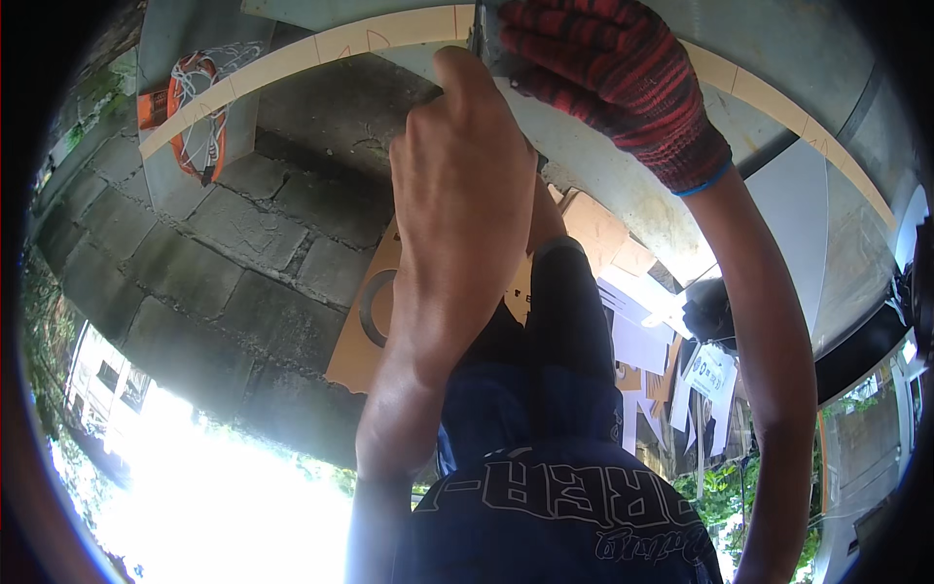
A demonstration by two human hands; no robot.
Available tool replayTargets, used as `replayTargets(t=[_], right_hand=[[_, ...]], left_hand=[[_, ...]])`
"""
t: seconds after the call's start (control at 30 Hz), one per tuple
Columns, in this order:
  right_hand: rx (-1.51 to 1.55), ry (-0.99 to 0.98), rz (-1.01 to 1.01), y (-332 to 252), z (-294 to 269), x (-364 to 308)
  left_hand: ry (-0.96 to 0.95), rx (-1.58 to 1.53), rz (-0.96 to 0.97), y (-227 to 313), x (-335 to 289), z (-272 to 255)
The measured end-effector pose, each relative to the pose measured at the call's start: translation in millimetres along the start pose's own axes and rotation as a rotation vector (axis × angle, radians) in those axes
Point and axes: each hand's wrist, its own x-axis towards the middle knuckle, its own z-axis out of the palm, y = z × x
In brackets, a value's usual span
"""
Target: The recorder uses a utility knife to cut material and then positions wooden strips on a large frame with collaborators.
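My right hand wears a red and black knit glove with a blue cuff. It is closed around a small dark metal tool at the top of the view. The tool sits on a pale curved wooden strip with pencil marks, which arcs over a grey board. My bare left hand is just below and left of the glove. Its thumb reaches up to the tool and the board's edge. Its fingers curl away from me, and what they hold is hidden.
An orange power tool with a white cable lies on a grey slab at the upper left. Concrete block paving fills the left. A brown board with a round hole and several paper and cardboard pieces lie below.
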Motion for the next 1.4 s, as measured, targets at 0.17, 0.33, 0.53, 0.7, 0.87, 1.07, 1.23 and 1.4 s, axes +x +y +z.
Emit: replayTargets(t=[0.17, 0.33, 0.53, 0.7, 0.87, 1.07, 1.23, 1.4], right_hand=[[-0.037, 0.008, -0.029, 6.0, -2.7, 2.2], [-0.043, 0.004, -0.014, 1.2, -1.9, 3.5], [-0.006, -0.007, -0.007, 1.6, -2.0, -0.4], [0.032, 0.024, 0.034, 0.2, 2.5, -0.2], [-0.032, 0.045, 0.038, -6.5, 4.5, 1.5], [0.038, -0.003, 0.046, -2.2, 0.2, -2.3], [-0.036, -0.027, 0.033, -1.8, -1.5, -2.3], [0.007, -0.074, 0.039, -2.7, -2.9, 0.1]], left_hand=[[-0.042, -0.091, -0.14, 7.8, 4.2, -1.4], [-0.031, -0.082, -0.105, 5.2, 1.6, -0.5], [-0.109, -0.057, -0.077, 5.9, 1.9, -10.1], [-0.147, 0.013, -0.062, 5.3, 0.2, -8.5], [-0.171, 0.04, -0.132, 6.9, -5.0, -6.6], [-0.164, -0.047, -0.095, 8.6, -18.4, 1.3], [-0.137, -0.042, -0.149, -3.4, -37.8, 9.1], [-0.045, -0.069, -0.134, -2.9, -31.3, 7.6]])
